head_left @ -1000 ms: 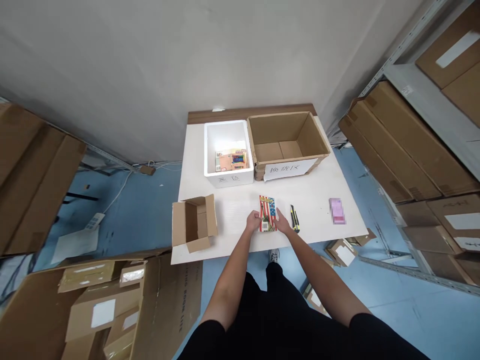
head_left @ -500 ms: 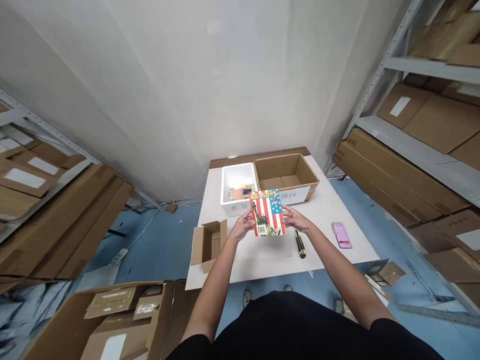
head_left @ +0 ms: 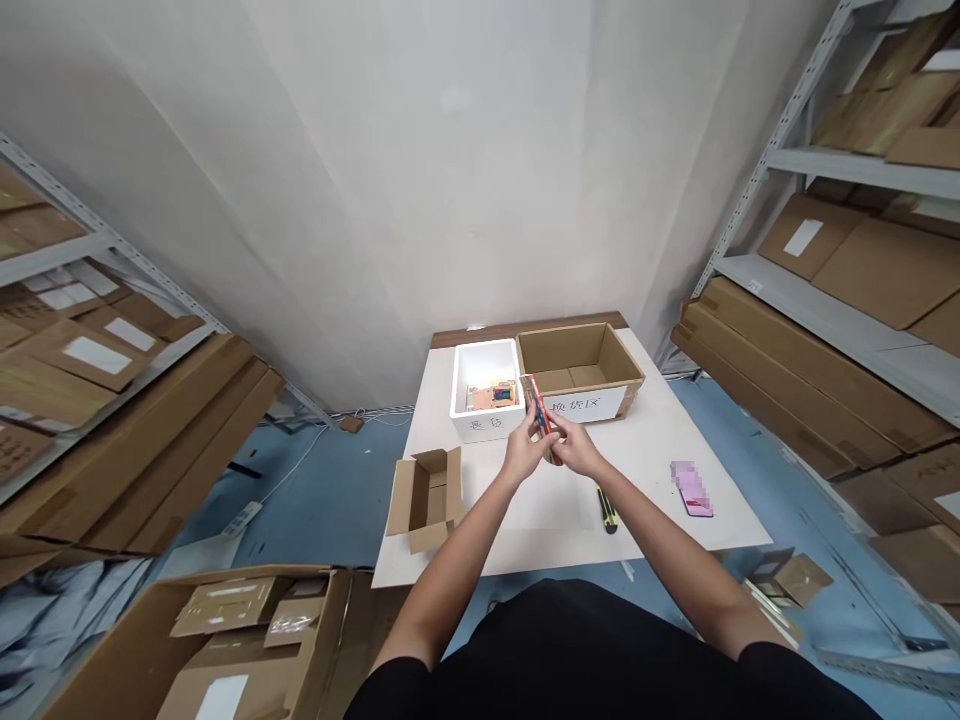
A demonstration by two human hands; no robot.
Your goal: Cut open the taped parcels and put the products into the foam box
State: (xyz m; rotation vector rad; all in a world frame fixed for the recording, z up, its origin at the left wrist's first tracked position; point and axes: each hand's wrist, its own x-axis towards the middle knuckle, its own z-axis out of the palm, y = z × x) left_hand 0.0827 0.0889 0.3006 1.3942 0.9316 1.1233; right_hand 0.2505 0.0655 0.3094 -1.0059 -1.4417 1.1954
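Above the table, a colourful book (head_left: 531, 388) is held edge-on, its spine or edge turned toward me and its cover out of sight. My left hand (head_left: 523, 447) grips it from the left, and my right hand (head_left: 575, 446) closes on its lower right part. Just beyond them stand a white foam box (head_left: 489, 428) with several printed items (head_left: 491, 397) inside and a wide cardboard box (head_left: 630, 385) with a handwritten label. A yellow-and-black utility knife (head_left: 607, 513) lies near my right wrist.
A small open carton (head_left: 400, 498) sits at the left of the white table (head_left: 517, 550). A pink pixelated phone-like object (head_left: 693, 492) lies at the right. Shelves of cardboard boxes (head_left: 877, 240) flank both sides, and a large carton (head_left: 337, 620) of parcels stands at lower left.
The book has turned from cover-facing to edge-on, and my hands have come closer together around it. My view has shifted slightly.
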